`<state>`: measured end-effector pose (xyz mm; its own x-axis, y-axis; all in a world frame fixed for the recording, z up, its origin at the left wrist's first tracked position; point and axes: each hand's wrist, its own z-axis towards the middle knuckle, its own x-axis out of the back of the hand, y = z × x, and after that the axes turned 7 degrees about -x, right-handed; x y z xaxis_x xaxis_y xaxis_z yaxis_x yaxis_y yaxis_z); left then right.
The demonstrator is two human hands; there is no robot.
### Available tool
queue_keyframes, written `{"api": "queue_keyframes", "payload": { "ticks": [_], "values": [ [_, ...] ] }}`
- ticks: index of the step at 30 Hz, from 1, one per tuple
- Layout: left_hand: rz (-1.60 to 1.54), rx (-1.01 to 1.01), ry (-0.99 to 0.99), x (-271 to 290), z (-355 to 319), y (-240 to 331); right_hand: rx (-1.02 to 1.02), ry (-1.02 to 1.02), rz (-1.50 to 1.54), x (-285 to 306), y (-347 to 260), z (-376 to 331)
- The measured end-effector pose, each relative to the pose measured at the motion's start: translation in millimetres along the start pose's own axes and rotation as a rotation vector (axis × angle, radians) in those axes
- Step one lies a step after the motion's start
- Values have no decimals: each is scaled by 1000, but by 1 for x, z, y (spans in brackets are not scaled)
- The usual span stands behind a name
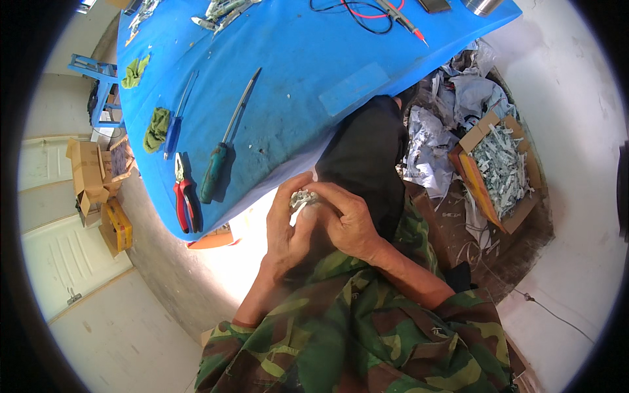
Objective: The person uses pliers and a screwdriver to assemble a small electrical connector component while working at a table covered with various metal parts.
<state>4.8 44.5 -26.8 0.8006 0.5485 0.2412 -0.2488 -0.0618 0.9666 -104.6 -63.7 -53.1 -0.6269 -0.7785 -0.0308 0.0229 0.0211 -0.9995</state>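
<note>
Both of my hands meet over my lap, just off the near edge of the blue-covered table [288, 124]. Between the fingertips is a small, crumpled-looking pale grey piece [303, 198]; its kind I cannot make out. My left hand [285, 226] pinches it from the left, thumb and forefinger curled round it. From the right, my right hand [347, 219] closes on the same piece, its fingers partly covering it. Nearest on the table lie red-handled pliers [183, 196] and a screwdriver with a teal handle [216, 171]. Beyond them lies a blue-handled screwdriver [175, 131].
Green cloths [156, 130] lie at the table's left. Test leads with a red-tipped probe [407, 26] and a metal cylinder [481, 5] are at the back. On the right floor, an open carton holds pale strips [501, 167] beside crumpled plastic bags [427, 147]. Cardboard boxes [88, 171] stand left.
</note>
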Motion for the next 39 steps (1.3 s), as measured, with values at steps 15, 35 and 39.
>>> {"api": "queue_keyframes", "payload": {
  "ticks": [15,35,39],
  "values": [
    [603,-322,-78,29,-13,-5,-234,-438,36,20,-22,5],
    [395,71,-263,37,1,43,160,-259,-272,15,-5,8],
    [419,-21,-128,25,-5,34,172,-179,-257,9,-3,7]
  ]
}}
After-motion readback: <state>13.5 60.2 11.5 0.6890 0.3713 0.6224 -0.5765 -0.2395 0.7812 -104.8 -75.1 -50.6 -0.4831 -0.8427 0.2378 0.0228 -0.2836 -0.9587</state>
